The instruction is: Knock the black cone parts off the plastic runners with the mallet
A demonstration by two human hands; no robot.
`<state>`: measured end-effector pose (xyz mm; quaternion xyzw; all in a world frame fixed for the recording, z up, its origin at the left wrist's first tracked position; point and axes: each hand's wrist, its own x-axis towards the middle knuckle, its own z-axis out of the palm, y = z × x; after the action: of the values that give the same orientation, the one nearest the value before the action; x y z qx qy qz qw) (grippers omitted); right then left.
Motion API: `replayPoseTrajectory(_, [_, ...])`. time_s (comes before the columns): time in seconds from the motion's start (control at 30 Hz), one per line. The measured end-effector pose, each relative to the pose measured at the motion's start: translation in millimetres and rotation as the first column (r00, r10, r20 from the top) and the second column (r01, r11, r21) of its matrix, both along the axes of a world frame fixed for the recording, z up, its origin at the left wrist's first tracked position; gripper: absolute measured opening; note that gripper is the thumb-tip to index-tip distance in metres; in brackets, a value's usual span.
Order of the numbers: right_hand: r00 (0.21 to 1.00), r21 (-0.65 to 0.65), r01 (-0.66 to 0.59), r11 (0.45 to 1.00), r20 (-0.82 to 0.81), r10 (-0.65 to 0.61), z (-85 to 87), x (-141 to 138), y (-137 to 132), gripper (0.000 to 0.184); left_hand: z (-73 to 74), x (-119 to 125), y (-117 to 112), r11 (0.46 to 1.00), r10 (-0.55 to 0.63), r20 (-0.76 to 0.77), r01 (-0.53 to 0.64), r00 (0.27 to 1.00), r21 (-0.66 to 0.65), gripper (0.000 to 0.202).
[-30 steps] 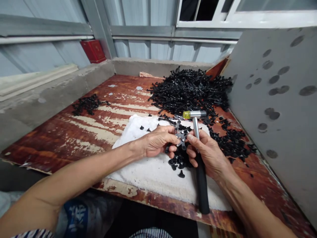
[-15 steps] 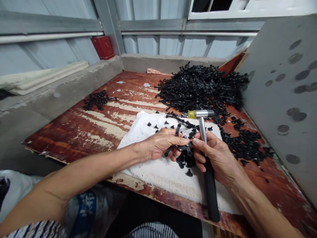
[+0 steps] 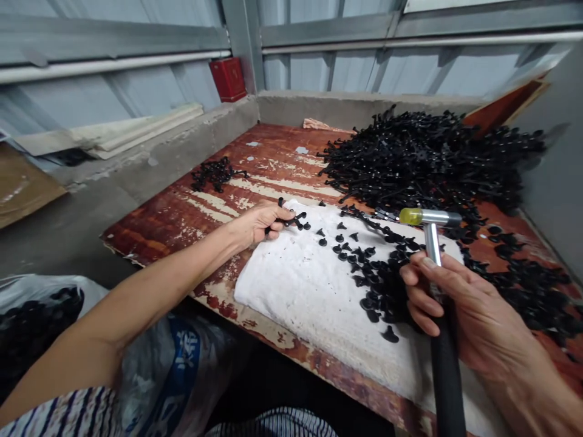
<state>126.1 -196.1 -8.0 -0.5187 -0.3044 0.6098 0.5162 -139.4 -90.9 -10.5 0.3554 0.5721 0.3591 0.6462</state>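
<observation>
My left hand (image 3: 266, 222), closed, pinches a small black branched part (image 3: 296, 220) with rounded ends above the far left edge of the white cloth (image 3: 291, 273). In my right hand (image 3: 449, 288) is a mallet (image 3: 432, 233) with a metal shaft, a black grip, and a head with a yellow face and a dark face. Its head points up and away from me. Several small black plugs (image 3: 364, 258) with wide round bases are scattered on the cloth between my hands, thickest beside my right hand.
A large heap of black branched parts (image 3: 419, 158) fills the back right of the worn red board (image 3: 218, 218). A smaller pile (image 3: 216, 174) lies at the left. More black plugs (image 3: 532, 285) lie at the right. A plastic bag (image 3: 91, 291) with black pieces stands below the board's left.
My hands have come apart. The left has moved left with the black branched part, away from the plugs; the right still holds the mallet. The view has turned left.
</observation>
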Motion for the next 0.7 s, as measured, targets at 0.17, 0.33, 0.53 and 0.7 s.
replayPoseTrajectory(0.17, [0.998, -0.050, 0.054, 0.997, 0.040, -0.052, 1.2, 0.1, 1.2, 0.044, -4.3, 0.1, 3.7, 0.999, -0.038, -0.013, 0.038, 0.999, -0.016, 0.018])
replayPoseTrajectory(0.33, [0.997, -0.072, 0.053, 0.996, 0.056, -0.049, 4.1, -2.9, 1.3, 0.040, -2.2, 2.5, 3.3, 0.996, -0.082, -0.044, 0.081, 0.996, -0.022, 0.019])
replayPoseTrajectory(0.53, [0.995, -0.103, 0.072, 0.992, 0.070, -0.065, 6.5, -4.5, 1.7, 0.043, -1.2, 5.0, 3.7, 0.996, -0.082, -0.070, 0.081, 0.994, -0.022, 0.019])
replayPoseTrajectory(0.7, [0.995, -0.109, 0.069, 0.992, 0.074, -0.061, 7.1, -2.1, 1.0, 0.043, 1.2, 6.8, 3.4, 0.997, -0.070, -0.093, 0.066, 0.993, -0.039, 0.022])
